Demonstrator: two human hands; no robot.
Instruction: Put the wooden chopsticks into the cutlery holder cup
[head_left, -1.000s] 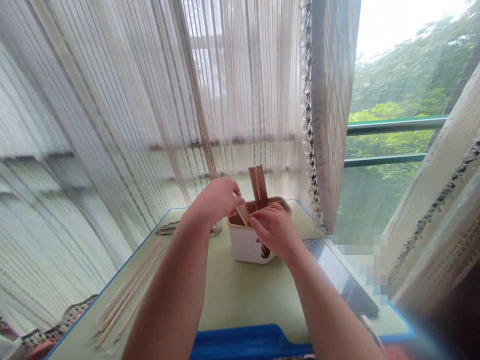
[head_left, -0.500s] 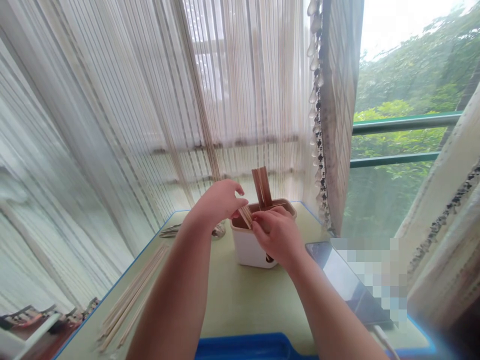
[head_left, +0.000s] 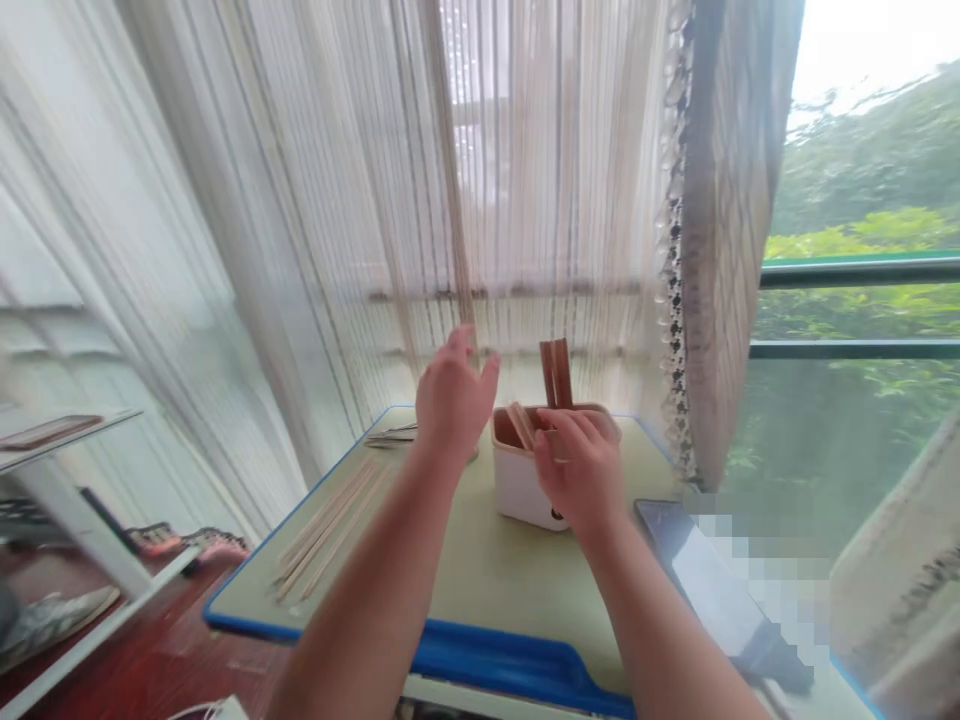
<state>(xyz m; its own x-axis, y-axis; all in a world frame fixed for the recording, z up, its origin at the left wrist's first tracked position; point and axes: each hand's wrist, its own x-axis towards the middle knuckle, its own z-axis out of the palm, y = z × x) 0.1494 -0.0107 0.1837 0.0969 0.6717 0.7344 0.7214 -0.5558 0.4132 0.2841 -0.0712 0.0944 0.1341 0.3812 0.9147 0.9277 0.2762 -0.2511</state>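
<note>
A white holder with a tan rim stands on the pale green table. Brown wooden chopsticks stick up from it, and lighter ones lean inside. My right hand rests on the holder's front rim, fingers curled around the leaning chopsticks. My left hand hovers just left of the holder, lifted, fingers spread and empty.
Several long wooden chopsticks lie at the table's left edge. Metal cutlery lies behind them. A dark tablet rests at the right. Sheer curtains hang behind; a blue tray edge fronts the table.
My left hand has let go of the chopsticks at the holder and lifted away to the left with fingers spread. The camera view has swung left. My right hand stays on the holder.
</note>
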